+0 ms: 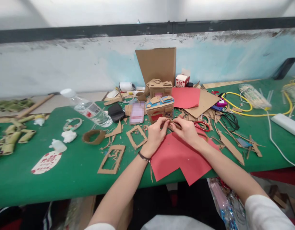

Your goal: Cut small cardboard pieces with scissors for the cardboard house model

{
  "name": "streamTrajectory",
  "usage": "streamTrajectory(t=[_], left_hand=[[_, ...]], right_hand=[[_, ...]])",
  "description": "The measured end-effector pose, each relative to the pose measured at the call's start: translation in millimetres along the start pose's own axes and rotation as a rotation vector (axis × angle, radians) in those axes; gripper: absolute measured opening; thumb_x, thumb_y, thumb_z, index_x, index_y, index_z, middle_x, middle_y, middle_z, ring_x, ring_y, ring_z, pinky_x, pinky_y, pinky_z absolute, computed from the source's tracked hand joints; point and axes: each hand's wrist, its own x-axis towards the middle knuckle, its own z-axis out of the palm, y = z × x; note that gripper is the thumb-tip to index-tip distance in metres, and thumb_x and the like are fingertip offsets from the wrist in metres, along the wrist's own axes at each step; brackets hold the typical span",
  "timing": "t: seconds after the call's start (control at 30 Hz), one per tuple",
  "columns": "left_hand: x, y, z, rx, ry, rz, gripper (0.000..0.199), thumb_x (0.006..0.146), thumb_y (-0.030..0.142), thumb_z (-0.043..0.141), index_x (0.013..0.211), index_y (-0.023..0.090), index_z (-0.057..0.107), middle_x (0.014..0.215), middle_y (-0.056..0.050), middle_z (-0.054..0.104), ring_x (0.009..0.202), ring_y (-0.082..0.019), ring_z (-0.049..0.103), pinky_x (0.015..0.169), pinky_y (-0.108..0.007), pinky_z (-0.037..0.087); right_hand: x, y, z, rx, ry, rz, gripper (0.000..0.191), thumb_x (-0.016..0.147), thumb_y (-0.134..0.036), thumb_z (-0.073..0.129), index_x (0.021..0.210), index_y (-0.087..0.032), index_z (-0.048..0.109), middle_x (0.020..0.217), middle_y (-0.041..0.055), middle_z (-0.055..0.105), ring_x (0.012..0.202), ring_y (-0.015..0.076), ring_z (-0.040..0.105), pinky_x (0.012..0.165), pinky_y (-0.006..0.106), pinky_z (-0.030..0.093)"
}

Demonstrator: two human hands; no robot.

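My left hand (pixel 157 133) and my right hand (pixel 185 130) meet above a cut sheet of red paper (pixel 178 156). Between their closed fingertips is a small brown cardboard piece (pixel 171 122), mostly covered by the fingers. Just behind the hands stands a cardboard camera model with a blue top (pixel 160 108), and behind it a plain brown one (pixel 159 88). Red-handled scissors (pixel 202 126) lie beside my right hand. Two cardboard frames, one (pixel 136 136) near my left wrist and a larger one (pixel 111 159) nearer the front edge, lie flat on the green cloth.
A tilted water bottle (pixel 90 110), a black case (pixel 116 112) and a phone (pixel 137 112) are left of the models. Cardboard scraps (pixel 230 147) cover the right side, near a yellow cable (pixel 258 114) and white power strip (pixel 287 125). Bamboo pieces (pixel 11 140) lie far left.
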Motion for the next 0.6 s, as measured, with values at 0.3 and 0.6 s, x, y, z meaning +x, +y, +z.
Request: streamTrajectory(t=[0.3, 0.6], left_hand=[[-7.0, 2.2, 7.5, 0.189, -0.037, 0.100, 0.020, 0.111, 0.028, 0.058, 0.127, 0.022, 0.070, 0.113, -0.007, 0.085, 0.094, -0.019, 0.084, 0.083, -0.026, 0.062], [-17.0, 10.2, 14.3, 0.265, -0.095, 0.201, 0.033, 0.113, 0.026, 0.053, 0.142, 0.015, 0.067, 0.128, -0.017, 0.083, 0.101, -0.025, 0.085, 0.085, -0.030, 0.066]], right_hand=[[2.3, 9.7, -1.1, -0.123, 0.002, 0.057, 0.018, 0.108, -0.029, 0.062, 0.117, -0.022, 0.076, 0.108, 0.0094, 0.086, 0.091, 0.0260, 0.082, 0.080, 0.033, 0.057], [-2.5, 8.3, -0.5, -0.308, 0.001, 0.075, 0.019, 0.108, -0.032, 0.059, 0.099, -0.022, 0.072, 0.084, 0.0065, 0.080, 0.070, 0.0226, 0.073, 0.063, 0.031, 0.041]])
